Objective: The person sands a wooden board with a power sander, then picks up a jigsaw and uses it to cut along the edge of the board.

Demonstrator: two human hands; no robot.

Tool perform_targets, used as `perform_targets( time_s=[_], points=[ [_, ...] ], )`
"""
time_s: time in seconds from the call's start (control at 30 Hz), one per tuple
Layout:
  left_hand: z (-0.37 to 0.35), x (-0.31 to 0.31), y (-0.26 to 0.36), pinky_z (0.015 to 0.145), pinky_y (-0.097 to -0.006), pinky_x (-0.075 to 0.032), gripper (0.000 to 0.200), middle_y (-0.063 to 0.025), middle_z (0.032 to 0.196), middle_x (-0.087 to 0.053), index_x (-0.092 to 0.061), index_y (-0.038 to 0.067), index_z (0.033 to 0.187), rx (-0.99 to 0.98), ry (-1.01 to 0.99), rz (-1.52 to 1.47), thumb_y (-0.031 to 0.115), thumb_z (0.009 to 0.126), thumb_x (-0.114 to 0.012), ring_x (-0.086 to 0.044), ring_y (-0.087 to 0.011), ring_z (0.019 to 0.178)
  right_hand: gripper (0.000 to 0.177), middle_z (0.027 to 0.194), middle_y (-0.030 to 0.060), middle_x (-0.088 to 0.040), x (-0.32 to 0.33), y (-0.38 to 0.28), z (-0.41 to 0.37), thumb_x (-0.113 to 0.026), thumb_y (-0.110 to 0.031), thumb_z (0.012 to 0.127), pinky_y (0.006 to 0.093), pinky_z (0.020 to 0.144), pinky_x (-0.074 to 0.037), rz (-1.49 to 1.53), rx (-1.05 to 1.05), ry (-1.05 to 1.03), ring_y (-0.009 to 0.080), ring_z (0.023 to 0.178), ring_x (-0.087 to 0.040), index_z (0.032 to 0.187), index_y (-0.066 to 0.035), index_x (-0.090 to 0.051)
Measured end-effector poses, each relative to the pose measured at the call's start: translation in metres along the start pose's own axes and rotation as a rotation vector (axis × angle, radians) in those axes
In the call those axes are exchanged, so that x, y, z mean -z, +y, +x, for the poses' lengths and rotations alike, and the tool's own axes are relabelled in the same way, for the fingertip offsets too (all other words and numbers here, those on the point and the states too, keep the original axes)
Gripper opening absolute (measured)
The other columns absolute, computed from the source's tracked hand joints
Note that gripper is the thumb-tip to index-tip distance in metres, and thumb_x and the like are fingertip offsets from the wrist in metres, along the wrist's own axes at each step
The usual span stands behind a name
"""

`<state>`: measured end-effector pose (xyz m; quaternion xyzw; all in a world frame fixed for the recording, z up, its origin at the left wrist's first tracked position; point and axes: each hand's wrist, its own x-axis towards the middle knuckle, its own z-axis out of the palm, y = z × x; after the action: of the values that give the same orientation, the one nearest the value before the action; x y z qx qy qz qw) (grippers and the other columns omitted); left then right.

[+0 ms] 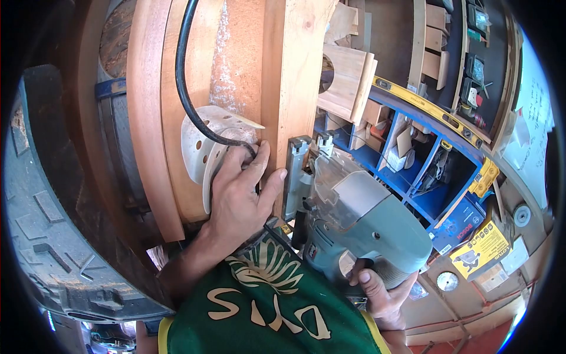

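Head view: jigsaw (365, 227) sits centre-right, its shoe (295, 177) butted against the edge of the pale plank (295, 71). Right hand (380, 292) has its grip wrapped closed round the jigsaw handle from below. Left hand (239, 197) lies on the wood just beside the shoe, grip spread and pressing: fingers draped over the black cable (181, 76) and the rim of the white perforated disc (197, 144), thumb splayed onto the plank. Blade itself is hidden. Blue shelf (413, 183) with clutter behind, tyre (41, 236) far left. My read for doing this well: keep the shoe flush on the plank, no rocking; the thumb looks close to the shoe, so hold it off the cut line; keep that cable pinned away from the blade side.
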<state>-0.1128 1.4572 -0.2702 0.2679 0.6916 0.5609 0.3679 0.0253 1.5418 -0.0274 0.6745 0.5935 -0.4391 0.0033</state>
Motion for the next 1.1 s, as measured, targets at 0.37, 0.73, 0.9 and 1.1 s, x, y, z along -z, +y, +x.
perform_targets(
  time_s=[0.37, 0.73, 0.9, 1.1],
  points=[
    [0.001, 0.000, -0.001, 0.081, -0.0423, -0.053, 0.047, -0.0238, 0.104, -0.060, -0.065, -0.017, 0.126, -0.015, 0.004, -0.029, 0.009, 0.090, -0.079, -0.064, -0.0364, 0.093, 0.078, 0.087, 0.0168, -0.066, -0.003, -0.003, 0.000, -0.089, -0.023, 0.086, 0.0351, 0.063, -0.056, -0.005, 0.000, 0.013, 0.0227, 0.065, -0.065, 0.141, 0.002, -0.040],
    [0.001, 0.001, 0.000, 0.082, -0.0437, -0.052, 0.046, -0.0233, 0.102, -0.059, -0.065, -0.018, 0.126, 0.007, -0.006, -0.048, 0.008, 0.090, -0.079, -0.062, -0.0368, 0.092, 0.082, 0.088, 0.0166, -0.065, -0.004, -0.007, 0.002, -0.090, -0.026, 0.085, 0.0362, 0.063, -0.056, -0.021, 0.000, 0.023, 0.0228, 0.066, -0.065, 0.142, 0.000, -0.037],
    [0.002, 0.001, 0.000, 0.084, -0.0438, -0.052, 0.046, -0.0235, 0.102, -0.058, -0.065, -0.018, 0.125, 0.006, -0.011, -0.052, 0.008, 0.090, -0.079, -0.062, -0.0375, 0.093, 0.082, 0.089, 0.0168, -0.065, -0.007, -0.009, 0.002, -0.090, -0.027, 0.084, 0.0365, 0.063, -0.056, -0.009, -0.006, 0.038, 0.0228, 0.066, -0.065, 0.141, 0.000, -0.038],
    [0.002, 0.001, 0.001, 0.083, -0.0435, -0.052, 0.047, -0.0232, 0.102, -0.058, -0.065, -0.017, 0.126, 0.013, -0.012, -0.041, 0.008, 0.089, -0.079, -0.062, -0.0369, 0.093, 0.082, 0.092, 0.0177, -0.065, -0.006, -0.009, 0.004, -0.091, -0.026, 0.084, 0.0363, 0.063, -0.056, -0.007, -0.002, 0.046, 0.0228, 0.066, -0.065, 0.140, 0.000, -0.038]
  ],
)
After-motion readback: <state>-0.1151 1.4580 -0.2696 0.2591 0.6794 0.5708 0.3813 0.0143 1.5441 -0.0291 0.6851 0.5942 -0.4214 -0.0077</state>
